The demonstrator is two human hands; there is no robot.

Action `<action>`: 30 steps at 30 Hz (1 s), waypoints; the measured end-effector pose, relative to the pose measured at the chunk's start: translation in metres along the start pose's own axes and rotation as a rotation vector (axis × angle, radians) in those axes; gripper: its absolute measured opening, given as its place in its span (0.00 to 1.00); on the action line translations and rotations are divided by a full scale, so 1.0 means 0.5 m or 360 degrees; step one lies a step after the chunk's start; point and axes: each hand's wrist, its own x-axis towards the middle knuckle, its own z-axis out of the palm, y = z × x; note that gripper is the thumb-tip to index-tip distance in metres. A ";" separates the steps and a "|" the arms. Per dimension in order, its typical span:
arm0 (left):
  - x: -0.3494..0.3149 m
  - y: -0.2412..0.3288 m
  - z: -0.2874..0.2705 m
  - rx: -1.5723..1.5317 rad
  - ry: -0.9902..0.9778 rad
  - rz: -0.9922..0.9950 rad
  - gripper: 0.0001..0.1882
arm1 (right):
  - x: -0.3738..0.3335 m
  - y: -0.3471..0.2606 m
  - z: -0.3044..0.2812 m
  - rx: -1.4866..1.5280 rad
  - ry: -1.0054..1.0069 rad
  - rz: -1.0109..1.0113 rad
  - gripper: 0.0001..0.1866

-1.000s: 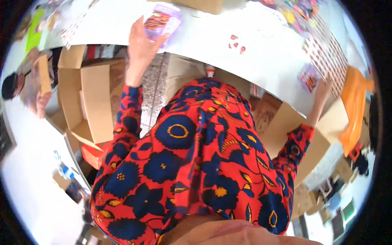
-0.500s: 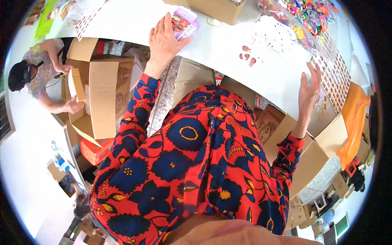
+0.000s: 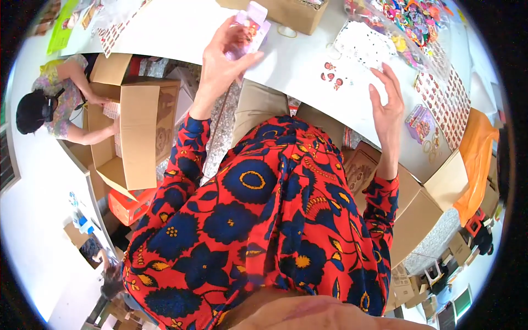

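Note:
My left hand (image 3: 217,63) is closed around a small purple printed box (image 3: 253,34), holding it up over the table's near edge. A flap stands up at the box's far end. Over the right part of the table, my right hand (image 3: 389,104) has its fingers apart and nothing in them. Its fingertips are nearest to a clear bag of small dark bits on white (image 3: 366,44). Several small red-and-brown figure pieces (image 3: 332,76) lie left of that hand. To its right a second purple box (image 3: 421,123) lies beside some rubber bands (image 3: 432,146).
Sheets of small red figures (image 3: 448,102) and a bag of colourful pieces (image 3: 418,25) lie at the right. A cardboard box (image 3: 286,14) stands at the back. Open cartons (image 3: 140,132) flank me. At left, a co-worker (image 3: 58,104) reaches into one.
My right hand has moved left, uncovering the second purple box. My left hand has tilted its box up, and a flap now shows. The co-worker's stack has gone lower into the carton.

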 end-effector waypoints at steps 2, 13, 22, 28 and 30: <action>-0.013 0.006 0.018 -0.0928 -0.0262 -0.0180 0.39 | 0.009 -0.038 0.008 0.0371 -0.0200 0.0098 0.18; -0.073 0.090 0.109 -0.1814 -0.0738 -0.0646 0.40 | 0.030 -0.145 0.073 0.1991 -0.0365 0.0072 0.22; -0.078 0.073 0.135 -0.2049 -0.0732 -0.0798 0.36 | 0.009 -0.151 0.064 0.1564 -0.0209 0.0071 0.22; -0.063 0.086 0.155 -0.2147 -0.0842 -0.0574 0.28 | 0.010 -0.136 0.048 0.1316 -0.0081 0.0138 0.18; -0.058 0.100 0.148 -0.1640 -0.0754 -0.0412 0.27 | 0.011 -0.128 0.041 0.1255 -0.0019 0.0118 0.18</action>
